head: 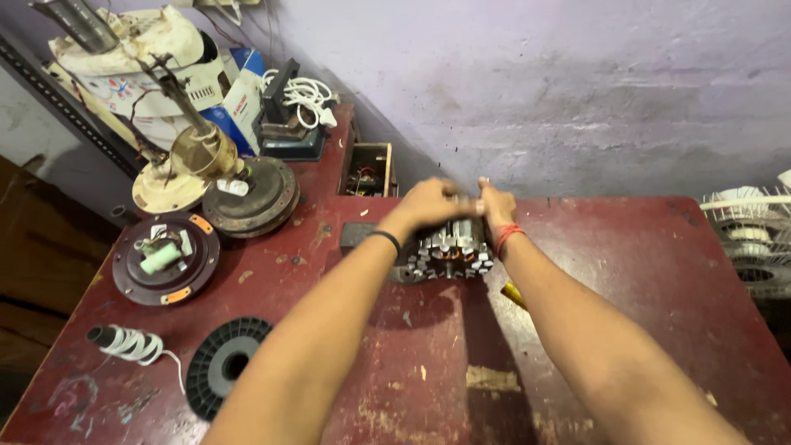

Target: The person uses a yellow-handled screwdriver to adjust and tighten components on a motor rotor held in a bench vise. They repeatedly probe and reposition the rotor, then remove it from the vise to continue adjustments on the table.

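Red paint, scuffed and chipped down to pale patches, covers the workbench (626,272) the person is leaning over. Nearest, at the front left edge, a black plastic spool (221,364) lies flat, and just beside it sits a small bobbin wound with white cord (130,344), a loose end trailing off. Both forearms stretch out over the middle of the bench, one with a black band at the wrist, the other with a red thread.

Further along, the left hand (430,203) and the right hand (496,206) meet over a fan motor stator (449,255), a ring of grey metal teeth with copper winding showing between them. It stands on the bench near the centre, toward the wall. Both hands are closed over its top edge, fingers curled onto it from either side, the fingertips touching. A yellow object (514,295) peeks out under the right forearm, too hidden to identify.

Off to the left lies a round dark motor plate (166,259) with orange tabs and a pale green part on top. Behind it a rusty round housing (254,196) touches a brass-coloured shaft piece (202,152). A small open wooden box (368,170) of parts sits against the wall, a coil of white cable (307,92) beyond it. Worn cream fan bodies (136,49) pile up in the far corner. A white wire fan guard (754,239) shows at the right edge.
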